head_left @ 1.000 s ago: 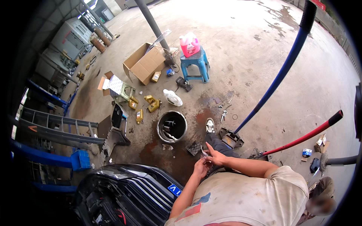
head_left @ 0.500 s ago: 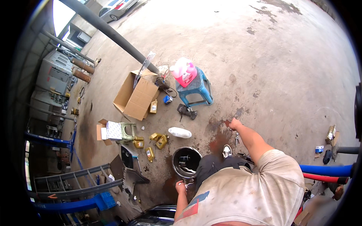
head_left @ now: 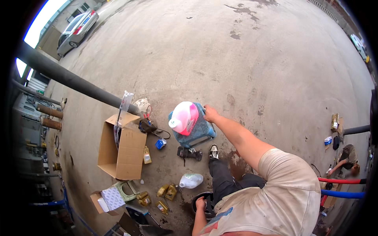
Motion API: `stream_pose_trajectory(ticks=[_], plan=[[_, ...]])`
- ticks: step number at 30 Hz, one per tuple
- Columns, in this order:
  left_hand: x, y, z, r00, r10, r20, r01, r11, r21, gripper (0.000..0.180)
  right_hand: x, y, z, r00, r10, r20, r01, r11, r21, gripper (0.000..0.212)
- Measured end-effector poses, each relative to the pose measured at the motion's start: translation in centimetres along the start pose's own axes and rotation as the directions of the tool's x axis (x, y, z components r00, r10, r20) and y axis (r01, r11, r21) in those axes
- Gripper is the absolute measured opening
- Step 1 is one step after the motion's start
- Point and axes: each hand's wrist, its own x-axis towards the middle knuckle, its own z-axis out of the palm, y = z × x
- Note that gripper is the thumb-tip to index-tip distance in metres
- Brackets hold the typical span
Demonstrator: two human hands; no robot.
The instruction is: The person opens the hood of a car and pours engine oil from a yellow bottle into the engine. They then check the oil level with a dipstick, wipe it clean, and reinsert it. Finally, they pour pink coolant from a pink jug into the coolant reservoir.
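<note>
blue, the stool (head_left: 203, 126) bearing the pink jug (head_left: 186, 117) stood immediately left of your right hand (head_left: 211, 114), far nearer than your left hand (head_left: 200, 203), though whether either hand's fingers were clamped i could not tell.

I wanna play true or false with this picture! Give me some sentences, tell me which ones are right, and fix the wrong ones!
1. The pink jug is on the blue stool. True.
2. The person's right hand is inside the cardboard box. False: it is at the edge of the blue stool.
3. The cardboard box is closed tight. False: it is open.
4. A clear plastic jug lies on the ground. True.
5. The silver car is at the bottom right of the picture. False: it is at the upper left.
</note>
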Motion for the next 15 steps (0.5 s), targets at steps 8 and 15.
stream_pose_trajectory(ticks=[8, 15], plan=[[1.7, 24.4, -5.7, 0.882, 0.471, 0.027, -0.452, 0.859, -0.239, 0.032, 12.7, -4.7, 3.1, 0.852, -0.278, 0.443, 0.345, 0.936, -0.075, 0.047], [7.1, 34.7, -8.3, 0.759, 0.648, -0.068, -0.616, 0.679, -0.4, 0.026, -4.7, -1.1, 5.0, 0.97, -0.151, 0.193, 0.114, 0.975, 0.189, 0.039]])
